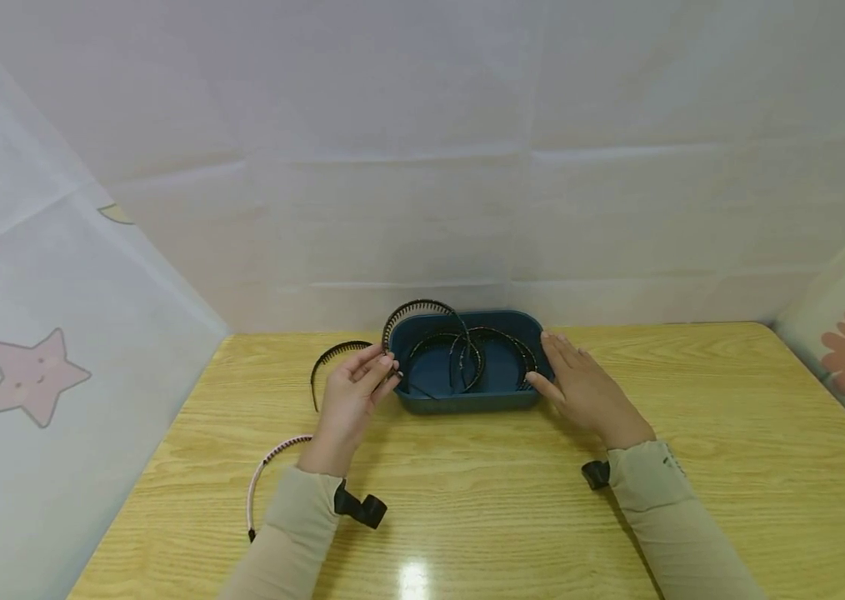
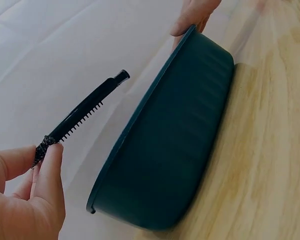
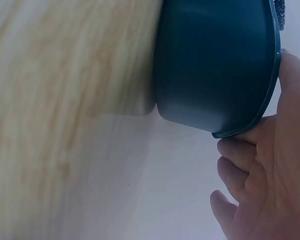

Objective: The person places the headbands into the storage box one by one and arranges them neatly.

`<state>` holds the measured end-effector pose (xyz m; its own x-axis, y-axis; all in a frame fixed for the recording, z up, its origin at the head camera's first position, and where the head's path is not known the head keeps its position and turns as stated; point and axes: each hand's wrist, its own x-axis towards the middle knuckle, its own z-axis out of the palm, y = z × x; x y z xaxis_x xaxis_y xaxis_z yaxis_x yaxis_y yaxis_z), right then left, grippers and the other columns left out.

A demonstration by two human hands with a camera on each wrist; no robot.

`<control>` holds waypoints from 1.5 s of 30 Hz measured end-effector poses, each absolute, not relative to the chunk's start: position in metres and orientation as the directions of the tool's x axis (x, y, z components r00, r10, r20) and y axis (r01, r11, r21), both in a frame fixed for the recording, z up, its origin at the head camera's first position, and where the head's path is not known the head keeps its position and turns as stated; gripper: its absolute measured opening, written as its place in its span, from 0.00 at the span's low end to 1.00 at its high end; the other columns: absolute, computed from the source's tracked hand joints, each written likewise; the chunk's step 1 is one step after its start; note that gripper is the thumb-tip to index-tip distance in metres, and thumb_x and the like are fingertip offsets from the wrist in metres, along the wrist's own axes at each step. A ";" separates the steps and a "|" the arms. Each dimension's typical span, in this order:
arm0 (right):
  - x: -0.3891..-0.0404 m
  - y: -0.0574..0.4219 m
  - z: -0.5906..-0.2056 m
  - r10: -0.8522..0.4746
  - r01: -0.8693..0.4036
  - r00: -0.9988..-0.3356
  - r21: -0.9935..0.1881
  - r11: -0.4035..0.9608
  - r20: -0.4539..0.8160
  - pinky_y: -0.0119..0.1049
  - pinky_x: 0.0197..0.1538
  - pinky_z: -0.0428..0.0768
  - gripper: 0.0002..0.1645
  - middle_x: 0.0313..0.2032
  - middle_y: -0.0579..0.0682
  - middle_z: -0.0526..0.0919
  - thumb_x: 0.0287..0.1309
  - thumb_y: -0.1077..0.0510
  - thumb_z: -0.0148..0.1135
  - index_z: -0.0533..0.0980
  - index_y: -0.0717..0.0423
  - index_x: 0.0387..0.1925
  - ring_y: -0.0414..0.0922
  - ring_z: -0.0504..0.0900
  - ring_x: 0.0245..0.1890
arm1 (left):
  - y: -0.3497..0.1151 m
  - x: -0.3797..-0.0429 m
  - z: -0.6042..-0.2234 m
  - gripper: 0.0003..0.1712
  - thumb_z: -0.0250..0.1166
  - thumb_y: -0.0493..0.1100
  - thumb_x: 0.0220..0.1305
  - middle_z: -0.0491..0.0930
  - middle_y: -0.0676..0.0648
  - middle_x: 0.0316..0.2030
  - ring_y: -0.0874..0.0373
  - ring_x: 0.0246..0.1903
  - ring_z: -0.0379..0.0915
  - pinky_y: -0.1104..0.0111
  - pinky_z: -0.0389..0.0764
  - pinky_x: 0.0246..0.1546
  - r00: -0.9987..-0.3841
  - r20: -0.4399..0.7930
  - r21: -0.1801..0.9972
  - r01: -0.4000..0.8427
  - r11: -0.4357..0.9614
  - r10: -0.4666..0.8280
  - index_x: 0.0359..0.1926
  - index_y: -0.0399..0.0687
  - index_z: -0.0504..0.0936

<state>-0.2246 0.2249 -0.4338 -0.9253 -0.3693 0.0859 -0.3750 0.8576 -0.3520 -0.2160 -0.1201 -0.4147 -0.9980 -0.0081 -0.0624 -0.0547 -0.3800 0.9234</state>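
My left hand (image 1: 351, 392) pinches one end of a black toothed headband (image 2: 82, 112) between thumb and fingers. The band's arch stands up over the left end of a dark blue-green plastic bin (image 1: 467, 402), overlapping its inside in the head view. Inside the bin lie more black headbands (image 1: 516, 340), some with speckled bands. At the opposite end, my right hand (image 1: 587, 392) holds the bin's right rim, thumb by the front corner and fingers round the outside. In the right wrist view, those fingers (image 3: 237, 152) bend loosely below the rim.
A second black toothed headband (image 1: 312, 383) lies left of the bin, partly behind my left hand. Nearer me, a pale pink headband (image 1: 252, 492) lies beside my left sleeve. The wooden table (image 1: 482, 500) meets a white cloth backdrop (image 1: 407, 208) right behind the bin.
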 end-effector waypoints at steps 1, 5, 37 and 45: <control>-0.224 0.225 -0.434 -0.371 -0.377 -0.924 -0.356 0.855 0.087 0.55 0.79 0.43 0.48 0.78 0.65 0.47 0.78 0.37 0.44 0.45 0.66 0.79 0.62 0.45 0.78 | -0.119 -0.216 -0.414 0.25 0.57 0.30 0.74 0.79 0.48 0.46 0.61 0.47 0.82 0.67 0.82 0.54 -0.998 -0.058 0.924 -0.049 -0.380 -0.012 0.70 0.34 0.69; -0.226 0.226 -0.435 -0.376 -0.379 -0.923 -0.359 0.853 0.082 0.54 0.79 0.42 0.48 0.79 0.64 0.47 0.78 0.35 0.42 0.45 0.65 0.80 0.61 0.45 0.79 | -0.112 -0.218 -0.411 0.26 0.58 0.30 0.74 0.79 0.46 0.49 0.59 0.49 0.81 0.66 0.82 0.55 -0.999 -0.041 0.926 -0.032 -0.375 -0.016 0.70 0.35 0.69; -0.224 0.224 -0.436 -0.373 -0.387 -0.921 -0.371 0.844 0.110 0.56 0.79 0.45 0.46 0.79 0.64 0.48 0.79 0.37 0.42 0.46 0.65 0.79 0.61 0.46 0.79 | -0.038 -0.248 -0.408 0.22 0.67 0.33 0.69 0.81 0.39 0.49 0.49 0.48 0.84 0.66 0.86 0.46 -0.998 0.046 0.999 0.047 0.004 0.053 0.62 0.36 0.79; -0.222 0.221 -0.433 -0.368 -0.378 -0.924 -0.382 0.843 0.103 0.55 0.79 0.45 0.46 0.78 0.65 0.48 0.79 0.37 0.42 0.47 0.65 0.79 0.61 0.46 0.78 | -0.028 -0.250 -0.414 0.21 0.67 0.34 0.69 0.82 0.40 0.46 0.47 0.45 0.85 0.67 0.87 0.43 -0.998 0.029 0.997 0.033 0.064 0.058 0.61 0.37 0.80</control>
<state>-0.2219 0.2210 -0.4333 -0.9241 -0.3679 0.1033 -0.3784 0.8432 -0.3820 -0.2495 -0.0284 -0.4136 -0.9979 0.0579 0.0292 0.0329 0.0638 0.9974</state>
